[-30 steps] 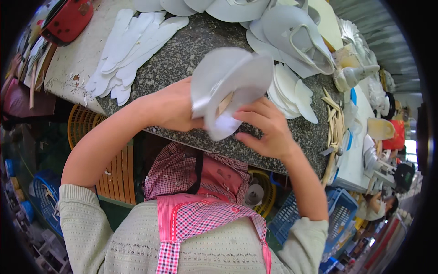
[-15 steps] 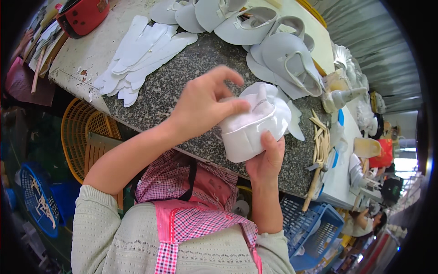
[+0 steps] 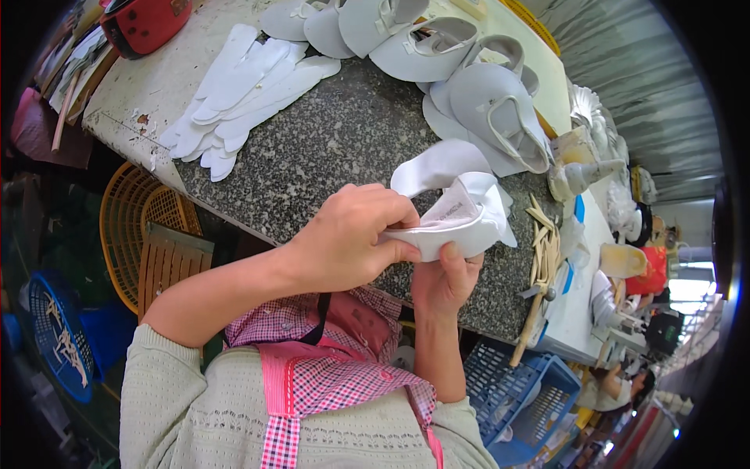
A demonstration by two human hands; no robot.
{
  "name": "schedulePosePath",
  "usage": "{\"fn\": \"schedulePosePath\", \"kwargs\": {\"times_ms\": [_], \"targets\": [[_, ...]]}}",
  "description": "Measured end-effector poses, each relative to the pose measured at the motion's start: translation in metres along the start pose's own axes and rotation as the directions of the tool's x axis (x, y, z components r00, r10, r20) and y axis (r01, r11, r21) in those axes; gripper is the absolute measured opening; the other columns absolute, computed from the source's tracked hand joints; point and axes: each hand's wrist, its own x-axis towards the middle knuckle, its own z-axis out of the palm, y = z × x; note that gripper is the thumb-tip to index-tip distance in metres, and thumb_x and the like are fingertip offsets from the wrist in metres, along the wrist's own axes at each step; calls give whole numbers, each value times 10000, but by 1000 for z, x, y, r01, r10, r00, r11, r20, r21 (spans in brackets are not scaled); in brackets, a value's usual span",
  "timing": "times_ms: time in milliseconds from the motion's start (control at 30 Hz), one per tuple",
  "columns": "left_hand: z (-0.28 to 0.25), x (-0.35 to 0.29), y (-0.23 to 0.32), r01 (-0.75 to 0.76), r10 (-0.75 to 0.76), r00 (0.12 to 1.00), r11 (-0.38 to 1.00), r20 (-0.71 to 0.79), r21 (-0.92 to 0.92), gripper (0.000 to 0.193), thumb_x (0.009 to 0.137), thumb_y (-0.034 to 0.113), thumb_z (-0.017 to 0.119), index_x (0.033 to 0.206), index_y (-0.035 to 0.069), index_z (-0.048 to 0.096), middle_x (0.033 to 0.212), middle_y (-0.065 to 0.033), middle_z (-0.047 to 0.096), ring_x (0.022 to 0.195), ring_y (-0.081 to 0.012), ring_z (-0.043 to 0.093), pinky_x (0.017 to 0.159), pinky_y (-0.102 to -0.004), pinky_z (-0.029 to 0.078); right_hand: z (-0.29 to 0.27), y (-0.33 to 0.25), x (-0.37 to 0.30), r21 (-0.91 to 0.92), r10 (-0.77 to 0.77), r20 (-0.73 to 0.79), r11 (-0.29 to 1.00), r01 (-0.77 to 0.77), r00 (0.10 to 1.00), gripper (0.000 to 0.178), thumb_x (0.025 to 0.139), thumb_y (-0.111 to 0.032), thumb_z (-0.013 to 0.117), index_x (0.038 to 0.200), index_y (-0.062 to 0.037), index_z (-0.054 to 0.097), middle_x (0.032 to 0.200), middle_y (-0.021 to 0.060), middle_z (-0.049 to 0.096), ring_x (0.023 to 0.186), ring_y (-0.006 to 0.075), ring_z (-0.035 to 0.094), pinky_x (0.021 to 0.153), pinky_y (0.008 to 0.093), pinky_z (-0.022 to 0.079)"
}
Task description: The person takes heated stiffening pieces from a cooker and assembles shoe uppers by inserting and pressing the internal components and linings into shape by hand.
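Over the front of the speckled stone slab I hold a white shoe upper, its opening turned up and its pale lining showing. My left hand pinches the near edge at its left end between thumb and fingers. From below and to the right, my right hand grips it with the thumb on the outer face; its other fingers are mostly hidden. A wide white flap curves up at the far side of the upper. Several similar white shoe uppers stand beyond on the table.
White sole-shaped pieces lie fanned at the far left. To the right are thin wooden sticks, a wooden-handled tool and a pot with a brush. Baskets, orange and blue, stand below the table. A person is farther right.
My left hand has come down from above the upper and now pinches its near edge. The upper has been tilted and opened, its lining and far flap now showing. My right hand keeps hold.
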Motion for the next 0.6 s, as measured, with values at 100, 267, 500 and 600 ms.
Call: {"fn": "schedulePosePath", "kwargs": {"times_ms": [100,267,500,600], "targets": [[-12,6,-4,110,-89,969,991,231,-79,237,664,109,745,816,24,584,741,-97,569,685,-253,571,633,-337,429,-19,8,4,30,-13,140,1000,9,990,522,761,-152,676,1212,-1,461,1138,107,569,1050,236,564,944,401,433],[-18,5,-27,-27,19,920,999,391,16,237,666,116,738,807,38,564,750,-82,537,724,-286,533,667,-364,423,-12,3,10,148,277,110,945,-291,955,536,776,-170,668,1235,-15,438,1176,100,546,1079,244,551,947,399,434],[0,-8,-20,-164,161,986,983,34,82,204,726,108,715,860,5,600,791,-110,562,669,-253,565,567,-325,450,7,16,2,35,24,-110,999,-20,994,482,766,-56,698,1193,-13,478,1112,88,572,988,203,580,875,359,469],[-6,-9,-25,-85,80,988,996,130,33,161,766,91,661,866,1,573,761,-119,534,688,-282,547,606,-349,445,-3,19,-2,-150,-42,-83,988,29,996,499,761,-97,719,1187,-13,474,1066,79,577,941,191,586,843,352,475]]}}
